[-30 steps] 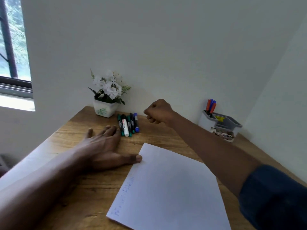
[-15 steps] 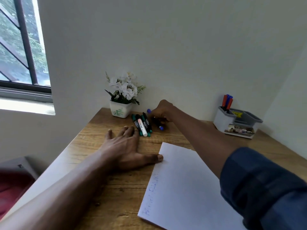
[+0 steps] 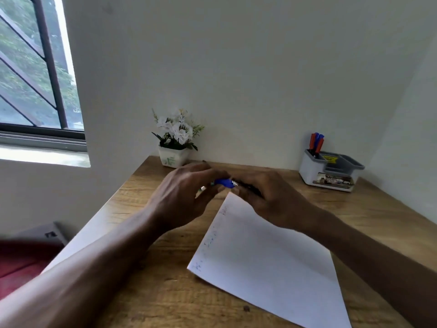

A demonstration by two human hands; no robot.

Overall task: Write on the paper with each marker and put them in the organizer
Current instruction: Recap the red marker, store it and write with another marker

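Note:
A marker with a blue cap (image 3: 224, 182) is held between both hands just above the paper's far corner. My right hand (image 3: 267, 197) grips the dark barrel, and the fingers of my left hand (image 3: 186, 192) close on the blue cap. The white paper (image 3: 267, 256) lies on the wooden desk (image 3: 165, 292), with faint writing along its left edge. The grey and white organizer (image 3: 331, 172) stands at the back right and holds several red and blue markers (image 3: 316, 142). The remaining markers on the desk are hidden behind my left hand.
A white pot of white flowers (image 3: 176, 143) stands against the back wall left of my hands. A window (image 3: 35, 67) is at the left. Something red and a grey object (image 3: 28, 252) lie beyond the desk's left edge.
My right hand picked up the blue-capped marker from the group and drew it back toward the paper. My left hand lifted off the desk and closed on the marker's cap.

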